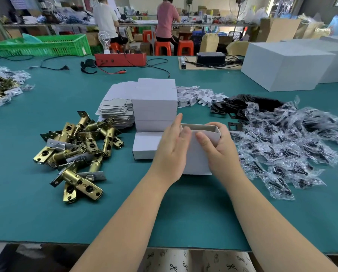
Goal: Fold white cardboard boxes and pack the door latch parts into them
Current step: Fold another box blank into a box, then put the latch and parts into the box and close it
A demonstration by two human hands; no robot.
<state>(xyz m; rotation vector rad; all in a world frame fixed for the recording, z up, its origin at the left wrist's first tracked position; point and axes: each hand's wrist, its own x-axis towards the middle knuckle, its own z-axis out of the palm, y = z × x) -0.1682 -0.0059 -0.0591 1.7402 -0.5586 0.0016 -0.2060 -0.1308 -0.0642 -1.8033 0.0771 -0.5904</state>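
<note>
at a teal-covered work table [125,216], a person shapes a white cardboard box [198,152] with both bare hands. the box stands open-topped on the table in front of the person, just right of a closed white box [144,145] lying flat. the left hand [172,152] lies against the box's left side with fingers straight and relaxed, the fingertips reaching its upper rim. the right hand [220,148] grips the box's right side, thumb pressed on the near face and fingers curled round the far corner. a heap of brass door latch parts [79,146] lies well to the left, a stack of flat box blanks [117,110] and finished boxes [155,103] behind. clear bags of black hardware [285,148] spread to the right, beside black plates [242,107] and small white plastic pieces [199,95].
</note>
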